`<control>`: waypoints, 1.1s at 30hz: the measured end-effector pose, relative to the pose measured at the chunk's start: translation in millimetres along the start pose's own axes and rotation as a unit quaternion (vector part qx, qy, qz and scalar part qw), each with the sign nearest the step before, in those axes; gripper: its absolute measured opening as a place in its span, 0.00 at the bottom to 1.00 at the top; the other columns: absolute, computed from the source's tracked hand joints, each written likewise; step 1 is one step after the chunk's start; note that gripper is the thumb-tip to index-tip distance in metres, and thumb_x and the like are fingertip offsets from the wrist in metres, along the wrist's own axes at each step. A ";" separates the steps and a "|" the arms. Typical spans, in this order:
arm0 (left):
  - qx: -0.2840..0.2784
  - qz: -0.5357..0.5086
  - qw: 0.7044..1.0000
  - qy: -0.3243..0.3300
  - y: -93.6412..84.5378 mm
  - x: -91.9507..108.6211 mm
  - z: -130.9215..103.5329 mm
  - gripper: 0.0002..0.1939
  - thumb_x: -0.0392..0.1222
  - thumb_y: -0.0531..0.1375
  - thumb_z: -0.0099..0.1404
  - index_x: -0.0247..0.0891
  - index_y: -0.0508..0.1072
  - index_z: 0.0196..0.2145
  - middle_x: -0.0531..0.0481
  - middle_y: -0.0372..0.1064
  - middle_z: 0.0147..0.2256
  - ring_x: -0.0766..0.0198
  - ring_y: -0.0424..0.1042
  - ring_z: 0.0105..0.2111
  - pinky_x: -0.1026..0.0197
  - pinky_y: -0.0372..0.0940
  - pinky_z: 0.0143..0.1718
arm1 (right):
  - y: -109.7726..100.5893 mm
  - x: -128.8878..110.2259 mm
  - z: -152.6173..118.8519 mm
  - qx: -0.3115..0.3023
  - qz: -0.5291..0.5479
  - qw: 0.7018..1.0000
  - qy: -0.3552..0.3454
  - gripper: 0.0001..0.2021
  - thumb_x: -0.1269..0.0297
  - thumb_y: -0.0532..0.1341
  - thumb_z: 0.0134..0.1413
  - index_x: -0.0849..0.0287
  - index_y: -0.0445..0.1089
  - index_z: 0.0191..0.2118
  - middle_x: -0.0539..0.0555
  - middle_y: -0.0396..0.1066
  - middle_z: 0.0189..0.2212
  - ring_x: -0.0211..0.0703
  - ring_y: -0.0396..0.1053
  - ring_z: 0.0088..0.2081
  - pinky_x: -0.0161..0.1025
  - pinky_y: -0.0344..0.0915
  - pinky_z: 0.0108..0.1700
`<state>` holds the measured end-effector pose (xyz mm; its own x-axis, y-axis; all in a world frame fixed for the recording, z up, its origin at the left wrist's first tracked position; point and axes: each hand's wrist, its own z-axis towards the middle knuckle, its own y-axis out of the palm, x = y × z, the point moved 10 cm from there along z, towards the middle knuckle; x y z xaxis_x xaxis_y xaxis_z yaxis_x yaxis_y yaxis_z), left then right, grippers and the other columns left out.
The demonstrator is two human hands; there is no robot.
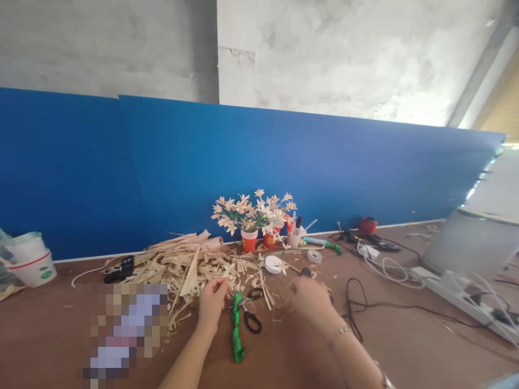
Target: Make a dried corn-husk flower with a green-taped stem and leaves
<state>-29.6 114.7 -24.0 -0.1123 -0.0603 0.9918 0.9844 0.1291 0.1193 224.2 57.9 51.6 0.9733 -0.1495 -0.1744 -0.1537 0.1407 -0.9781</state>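
Lying between left hand (211,305) and right hand (314,303), nearer the left, the green bundle (237,329) runs lengthwise toward the wearer. Left fingers pinch, right fingers curl; whether either grasps anything is unclear.

The one view comes from the wearer's head, above the near edge of the table (284,351), and looks forward toward 12 o'clock and somewhat down. It is wide: the table spreads across the lower part, the blue panel (243,156) crosses the middle, and the grey wall (344,54) fills the top. The left hand (211,308) and right hand (314,305) are near the lens, their forearms entering from 7 and 5 o'clock. The panel's top edge slopes down toward 3 o'clock.
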 end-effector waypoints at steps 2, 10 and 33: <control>0.003 -0.001 1.000 0.001 -0.3 2.0 -1.1 0.21 0.56 0.62 0.45 0.33 0.71 0.27 0.52 0.67 0.20 0.69 0.61 0.16 0.70 0.49 0.12 | 13.8 -46.5 -0.7 -0.027 0.087 0.994 -0.064 0.13 0.61 0.54 0.50 0.57 0.69 0.20 0.58 0.72 0.23 0.49 0.69 0.29 0.40 0.57 0.31; 0.016 -0.037 0.999 -0.026 -4.0 4.1 -3.7 0.17 0.52 0.62 0.45 0.33 0.71 0.27 0.50 0.70 0.23 0.66 0.67 0.19 0.71 0.49 0.12 | 73.1 -104.9 19.5 -0.030 0.308 0.950 -0.031 0.11 0.58 0.60 0.41 0.58 0.64 0.17 0.51 0.65 0.17 0.41 0.64 0.23 0.34 0.54 0.25; -0.096 -0.146 0.984 -0.044 19.3 13.5 -9.8 0.10 0.44 0.66 0.48 0.33 0.75 0.27 0.46 0.75 0.33 0.61 0.72 0.34 0.62 0.64 0.38 | 54.4 -101.5 21.6 -0.022 0.517 0.840 -0.162 0.12 0.65 0.60 0.44 0.58 0.63 0.38 0.41 0.55 0.15 0.32 0.54 0.18 0.29 0.52 0.22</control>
<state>-10.8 106.7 -8.7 -0.3976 0.0202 0.9173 0.9147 -0.0705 0.3980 120.8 101.9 18.5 0.3097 0.3056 -0.9004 -0.9450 -0.0057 -0.3270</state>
